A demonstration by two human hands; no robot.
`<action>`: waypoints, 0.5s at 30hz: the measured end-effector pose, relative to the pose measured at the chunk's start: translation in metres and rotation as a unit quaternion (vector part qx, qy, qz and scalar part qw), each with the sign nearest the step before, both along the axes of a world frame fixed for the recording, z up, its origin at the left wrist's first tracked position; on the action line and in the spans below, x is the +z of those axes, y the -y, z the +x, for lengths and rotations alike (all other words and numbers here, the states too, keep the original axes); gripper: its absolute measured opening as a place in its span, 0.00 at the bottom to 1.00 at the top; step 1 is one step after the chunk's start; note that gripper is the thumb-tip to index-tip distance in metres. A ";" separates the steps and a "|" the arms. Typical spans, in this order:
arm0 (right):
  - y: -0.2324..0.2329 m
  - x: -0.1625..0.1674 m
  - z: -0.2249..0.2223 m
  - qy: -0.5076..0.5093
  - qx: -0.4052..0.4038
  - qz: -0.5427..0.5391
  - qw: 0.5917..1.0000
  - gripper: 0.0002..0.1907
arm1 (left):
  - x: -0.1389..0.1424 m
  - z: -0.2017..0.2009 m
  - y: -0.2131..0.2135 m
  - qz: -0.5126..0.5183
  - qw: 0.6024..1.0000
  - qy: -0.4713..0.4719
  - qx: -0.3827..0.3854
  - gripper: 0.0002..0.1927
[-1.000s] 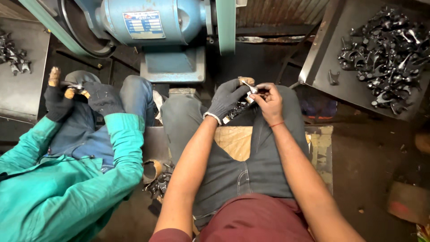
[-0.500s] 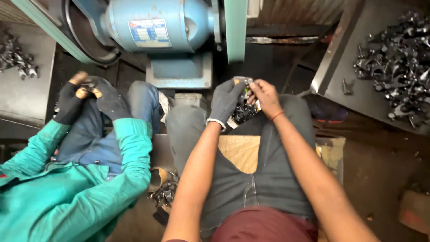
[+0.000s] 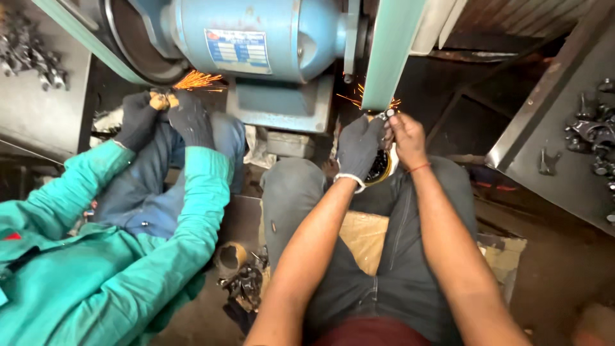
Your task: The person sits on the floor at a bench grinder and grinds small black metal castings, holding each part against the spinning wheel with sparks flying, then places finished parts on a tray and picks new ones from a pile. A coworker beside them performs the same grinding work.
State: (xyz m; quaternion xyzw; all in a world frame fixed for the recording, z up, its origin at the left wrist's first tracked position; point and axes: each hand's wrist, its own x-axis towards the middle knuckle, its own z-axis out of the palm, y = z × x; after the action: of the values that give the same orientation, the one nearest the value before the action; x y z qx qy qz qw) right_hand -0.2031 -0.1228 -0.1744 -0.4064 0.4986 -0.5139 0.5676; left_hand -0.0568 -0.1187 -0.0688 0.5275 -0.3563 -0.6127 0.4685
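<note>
Both hands, gloved left hand (image 3: 359, 146) and bare right hand (image 3: 405, 136), pinch what seems a small shiny metal part (image 3: 386, 115), sparking against the pale green sanding belt (image 3: 392, 54); a blue-and-white rectangular label (image 3: 238, 50) sits far left on the motor.

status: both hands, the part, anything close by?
Left hand gloved, right hand bare, both pinching small metal part against green belt; sparks. Co-worker's gloved hands grinding alongside.

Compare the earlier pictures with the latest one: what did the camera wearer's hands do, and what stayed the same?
Both hands rose from the lap to the green belt. The gloved left hand and bare right hand now press the small metal piece against it, and sparks fly. Their grip on the piece is unchanged. The co-worker's gloved hands stay at the other belt.
</note>
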 end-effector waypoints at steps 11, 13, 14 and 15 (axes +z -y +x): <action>-0.049 0.051 -0.019 -0.153 -0.003 -0.134 0.979 0.09 | 0.024 0.009 -0.023 -0.095 0.987 0.075 -0.109 0.14; -0.063 0.071 -0.017 -0.168 -0.015 -0.157 0.973 0.07 | 0.028 0.014 -0.032 -0.090 0.981 0.110 -0.131 0.15; -0.067 0.081 -0.016 -0.213 -0.018 -0.182 0.960 0.06 | 0.030 0.015 -0.035 -0.098 0.980 0.102 -0.137 0.15; -0.071 0.090 -0.015 -0.257 -0.023 -0.206 0.944 0.06 | 0.032 0.017 -0.037 -0.105 0.979 0.094 -0.145 0.14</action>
State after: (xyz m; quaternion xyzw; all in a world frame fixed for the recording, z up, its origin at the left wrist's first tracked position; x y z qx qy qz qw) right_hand -0.2182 -0.0517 -0.0840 -0.6210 0.5202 -0.4962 0.3124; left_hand -0.0399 -0.0821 -0.0370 0.4734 -0.5339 -0.5806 0.3921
